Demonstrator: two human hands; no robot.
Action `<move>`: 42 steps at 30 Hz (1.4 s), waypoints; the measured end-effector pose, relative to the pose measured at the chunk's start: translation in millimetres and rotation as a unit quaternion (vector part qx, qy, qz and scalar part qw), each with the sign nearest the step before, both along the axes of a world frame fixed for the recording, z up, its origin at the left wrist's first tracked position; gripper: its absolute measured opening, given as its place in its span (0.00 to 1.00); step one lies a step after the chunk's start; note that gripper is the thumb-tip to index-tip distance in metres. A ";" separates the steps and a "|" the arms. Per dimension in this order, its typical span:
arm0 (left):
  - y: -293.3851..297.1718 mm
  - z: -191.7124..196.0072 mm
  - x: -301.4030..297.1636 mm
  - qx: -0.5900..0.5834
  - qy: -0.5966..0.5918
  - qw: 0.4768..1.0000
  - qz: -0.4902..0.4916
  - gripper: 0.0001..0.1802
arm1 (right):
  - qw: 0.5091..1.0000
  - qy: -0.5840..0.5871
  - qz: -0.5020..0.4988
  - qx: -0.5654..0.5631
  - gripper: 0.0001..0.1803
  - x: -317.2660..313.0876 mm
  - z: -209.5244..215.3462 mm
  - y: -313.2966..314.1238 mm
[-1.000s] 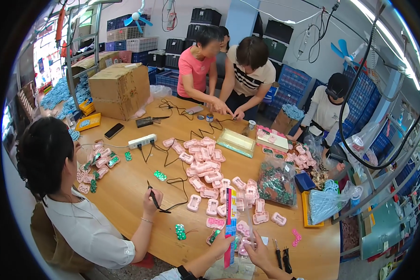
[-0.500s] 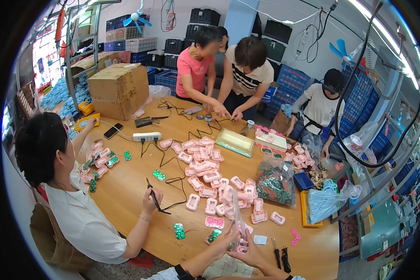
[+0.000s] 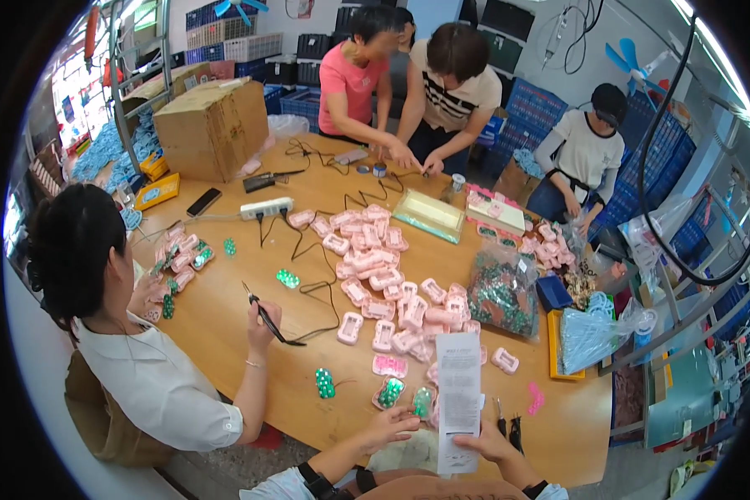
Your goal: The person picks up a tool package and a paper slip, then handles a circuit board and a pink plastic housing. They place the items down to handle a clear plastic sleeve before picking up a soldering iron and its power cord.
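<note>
A long white strip (image 3: 459, 383) with small print on it is held up at the near edge of the table (image 3: 292, 367) by the right hand (image 3: 493, 447). The step in hand seems to be just this holding up, with the printed side turned toward the camera. For the next move, a firm pinch and a steady wrist seem to be called for, since only the near end is gripped and the far end could tip or bend. The strip is clamped by the right hand along its right side, low down, with the thumb laid over the print. Most of it is left sticking out past the grip, pointed at the far side. The view of some pink shells (image 3: 375, 260) is blocked by its far end. The left hand (image 3: 387, 429) is placed to the left of the strip, with its fingers apart and a little bent, and nothing is seen pinched in it. A green board (image 3: 422, 403) is found just beyond those fingers; whether it is touched cannot be told. To the right of the strip, near the right hand, some tools with black handles (image 3: 515, 433) are laid down.
</note>
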State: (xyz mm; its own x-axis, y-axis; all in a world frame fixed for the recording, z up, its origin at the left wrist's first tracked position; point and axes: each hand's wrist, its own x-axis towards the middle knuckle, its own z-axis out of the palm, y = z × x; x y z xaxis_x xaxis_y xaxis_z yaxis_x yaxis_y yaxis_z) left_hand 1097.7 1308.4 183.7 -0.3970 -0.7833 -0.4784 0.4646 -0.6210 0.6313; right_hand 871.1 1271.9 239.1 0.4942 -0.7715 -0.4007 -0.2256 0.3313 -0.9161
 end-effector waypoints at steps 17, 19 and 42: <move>43.0 -57.0 52.2 0.005 -0.178 0.983 0.043 0.21 | 0.966 -0.038 -0.252 0.032 0.26 -68.6 -6.9 21.9; 31.9 -69.4 57.5 0.009 -0.219 0.973 0.071 0.20 | 0.965 -0.035 -0.257 0.046 0.25 -69.9 -9.0 25.5; -35.1 -24.3 51.4 -0.115 -0.131 0.941 0.291 0.15 | 0.948 0.007 -0.308 0.082 0.26 -66.2 -22.1 36.9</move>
